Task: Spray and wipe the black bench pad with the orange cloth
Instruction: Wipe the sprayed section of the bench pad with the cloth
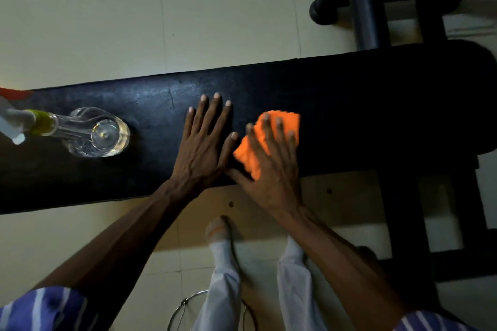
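The right hand (271, 166) presses flat, fingers spread, on the orange cloth (279, 122), bunched at the black bench pad's (376, 105) centre. The left hand (204, 142) lies open and empty at the cloth's 9 o'clock. The cloth looks soft and light; palm pressure suits it.

Two bare forearms reach forward from the lower corners of the view and draw close together at the hands. The left hand (205, 142) lies flat, palm down, fingers straight and slightly spread, thumb angled out to the right. The right hand (271, 161) sits just beside it, also palm down, fingers extended and a little blurred, thumb pointing left toward the left hand. Short striped sleeves (45, 309) show at both upper arms.
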`<state>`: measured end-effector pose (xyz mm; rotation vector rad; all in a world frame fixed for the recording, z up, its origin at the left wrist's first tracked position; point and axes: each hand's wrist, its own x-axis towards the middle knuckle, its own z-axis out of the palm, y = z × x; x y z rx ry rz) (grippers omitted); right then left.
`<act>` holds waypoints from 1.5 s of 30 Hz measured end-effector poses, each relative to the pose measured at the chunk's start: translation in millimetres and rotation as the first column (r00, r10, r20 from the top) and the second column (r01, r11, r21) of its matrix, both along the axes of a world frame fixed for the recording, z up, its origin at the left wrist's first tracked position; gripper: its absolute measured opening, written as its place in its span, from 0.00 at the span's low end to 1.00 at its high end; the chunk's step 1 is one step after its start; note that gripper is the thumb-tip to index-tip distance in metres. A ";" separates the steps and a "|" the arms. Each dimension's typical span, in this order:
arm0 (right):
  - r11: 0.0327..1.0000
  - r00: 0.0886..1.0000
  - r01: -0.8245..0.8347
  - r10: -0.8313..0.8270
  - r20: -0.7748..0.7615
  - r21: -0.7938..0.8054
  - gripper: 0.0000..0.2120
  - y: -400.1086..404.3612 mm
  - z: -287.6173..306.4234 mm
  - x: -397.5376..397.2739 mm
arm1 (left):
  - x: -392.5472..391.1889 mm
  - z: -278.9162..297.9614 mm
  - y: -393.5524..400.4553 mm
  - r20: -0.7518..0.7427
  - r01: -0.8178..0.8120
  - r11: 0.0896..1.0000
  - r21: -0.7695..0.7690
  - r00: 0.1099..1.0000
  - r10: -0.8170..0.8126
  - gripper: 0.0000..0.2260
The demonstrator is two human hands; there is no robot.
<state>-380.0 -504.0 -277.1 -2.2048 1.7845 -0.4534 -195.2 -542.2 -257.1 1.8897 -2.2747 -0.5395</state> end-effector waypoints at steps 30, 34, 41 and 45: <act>0.996 0.997 -0.009 0.003 0.071 0.090 0.27 -19.5 18.5 53.4 | 62.1 9.1 20.3 -0.043 -0.027 0.997 0.072 0.999 0.031 0.27; 0.980 0.976 -0.179 0.166 0.141 0.088 0.26 -7.2 17.5 74.9 | 77.3 6.8 19.9 -0.084 -0.076 0.995 0.060 0.993 0.081 0.27; 0.928 0.945 -0.327 0.322 0.055 0.177 0.30 -0.7 28.1 30.0 | 79.8 19.7 27.6 -0.169 -0.123 0.990 0.066 0.977 0.132 0.24; 0.931 0.958 -0.180 0.092 0.271 0.317 0.31 -5.2 40.9 42.2 | 60.8 31.7 43.0 -0.226 -0.146 0.989 0.037 0.962 0.151 0.18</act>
